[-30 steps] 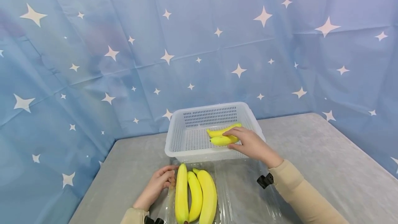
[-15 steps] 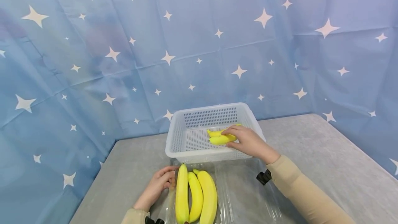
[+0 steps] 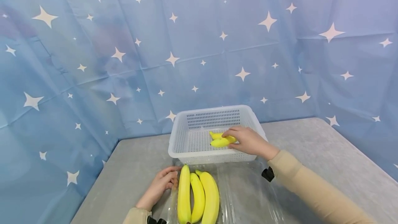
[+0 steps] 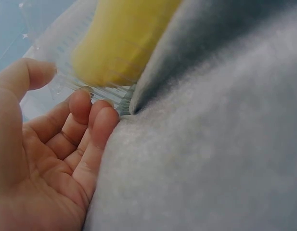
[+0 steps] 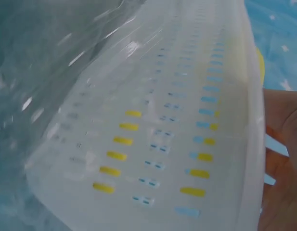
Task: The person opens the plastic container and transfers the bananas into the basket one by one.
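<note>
In the head view my right hand [image 3: 248, 141] reaches over the near wall of the white basket [image 3: 199, 155]. Thumb and fingers pinch a yellow banana [image 3: 219, 143], while another banana [image 3: 215, 135] lies behind it, partly covered by the hand. My left hand [image 3: 159, 185] rests at the left edge of a clear plastic container [image 3: 248, 186], where several bananas lie side by side, such as the large right one [image 3: 211, 196]. In the left wrist view the relaxed fingertips [image 4: 104, 126] touch the container's edge, with the thumb apart. The basket wall hides most of the right hand's grip in the right wrist view.
A grey cloth-covered table [image 3: 304, 148] carries everything. The basket stands at its back, right behind the clear container. A blue curtain [image 3: 174, 85] with white stars hangs along the back and sides. A small black camera [image 3: 268, 174] sits at the right wrist.
My right hand has shifted slightly left within the basket with its banana, covering more of the banana behind. The head view has drifted a little. My left hand stays at the container's edge.
</note>
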{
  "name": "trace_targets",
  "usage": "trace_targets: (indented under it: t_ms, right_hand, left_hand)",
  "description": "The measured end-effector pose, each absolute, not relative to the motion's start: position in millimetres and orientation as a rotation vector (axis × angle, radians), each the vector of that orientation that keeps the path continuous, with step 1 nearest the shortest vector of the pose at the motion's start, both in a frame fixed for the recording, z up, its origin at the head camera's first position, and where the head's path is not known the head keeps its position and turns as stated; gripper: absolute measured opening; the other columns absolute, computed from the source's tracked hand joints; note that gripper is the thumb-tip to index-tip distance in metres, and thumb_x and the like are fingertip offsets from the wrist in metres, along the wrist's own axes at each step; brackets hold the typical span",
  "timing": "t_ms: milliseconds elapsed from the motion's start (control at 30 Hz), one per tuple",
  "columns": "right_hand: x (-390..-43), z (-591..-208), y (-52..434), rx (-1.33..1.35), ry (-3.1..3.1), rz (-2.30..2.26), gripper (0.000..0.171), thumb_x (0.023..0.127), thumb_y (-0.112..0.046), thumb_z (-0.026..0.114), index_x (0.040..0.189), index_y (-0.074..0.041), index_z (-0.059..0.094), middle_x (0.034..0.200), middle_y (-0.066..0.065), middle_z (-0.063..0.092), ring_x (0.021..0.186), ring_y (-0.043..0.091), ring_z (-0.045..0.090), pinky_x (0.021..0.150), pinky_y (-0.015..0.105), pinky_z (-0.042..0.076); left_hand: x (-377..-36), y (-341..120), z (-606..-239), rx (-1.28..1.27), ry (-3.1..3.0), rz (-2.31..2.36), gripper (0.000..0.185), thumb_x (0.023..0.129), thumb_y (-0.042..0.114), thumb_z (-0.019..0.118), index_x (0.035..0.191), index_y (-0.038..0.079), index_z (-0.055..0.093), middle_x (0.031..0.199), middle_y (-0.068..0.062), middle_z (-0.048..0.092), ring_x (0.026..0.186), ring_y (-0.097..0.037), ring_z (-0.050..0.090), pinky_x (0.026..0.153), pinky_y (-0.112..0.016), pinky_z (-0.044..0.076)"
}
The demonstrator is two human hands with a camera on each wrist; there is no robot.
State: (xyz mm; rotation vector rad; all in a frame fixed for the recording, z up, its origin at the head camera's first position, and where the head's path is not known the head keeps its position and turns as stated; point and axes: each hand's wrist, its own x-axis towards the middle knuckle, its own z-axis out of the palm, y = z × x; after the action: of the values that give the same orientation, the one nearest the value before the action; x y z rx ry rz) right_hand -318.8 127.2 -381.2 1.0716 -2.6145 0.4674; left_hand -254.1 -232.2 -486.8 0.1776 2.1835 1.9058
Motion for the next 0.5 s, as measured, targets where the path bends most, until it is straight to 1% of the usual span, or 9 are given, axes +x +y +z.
trace_targets:
  t_ms: [200,400,500]
  right_hand:
    - [-327,-376,128,1.104,-2.628,0.374,0.038,0.079,-0.018,0.082,0.114,-0.013,0.069,0.109,0.000,0.065,0.098,0.020,0.062,0.079,0.039,0.052]
    - [-337,-368,129,1.126,-2.603,0.291,0.037,0.077,-0.018,0.083,0.111,-0.014,0.070,0.104,-0.001,0.065,0.092,0.019,0.061,0.075,0.036,0.052]
    - [-341,-363,128,1.133,-2.596,0.285,0.037,0.077,-0.017,0.082,0.112,-0.013,0.069,0.103,0.000,0.064,0.092,0.020,0.061,0.075,0.037,0.052]
  left_hand:
    - [-254,-230,-486,0.195,2.175,1.902,0.046,0.098,0.024,0.054,0.132,-0.008,0.052,0.079,-0.004,0.060,0.068,-0.014,0.057,0.061,-0.028,0.052]
    - [-252,-229,-483,0.197,2.165,1.921,0.047,0.098,0.023,0.054,0.133,-0.009,0.051,0.077,-0.003,0.059,0.067,-0.013,0.057,0.060,-0.027,0.051]
    - [-251,-229,-482,0.188,2.170,1.920,0.047,0.098,0.023,0.054,0.133,-0.009,0.050,0.077,-0.003,0.059,0.067,-0.013,0.057,0.060,-0.027,0.051]
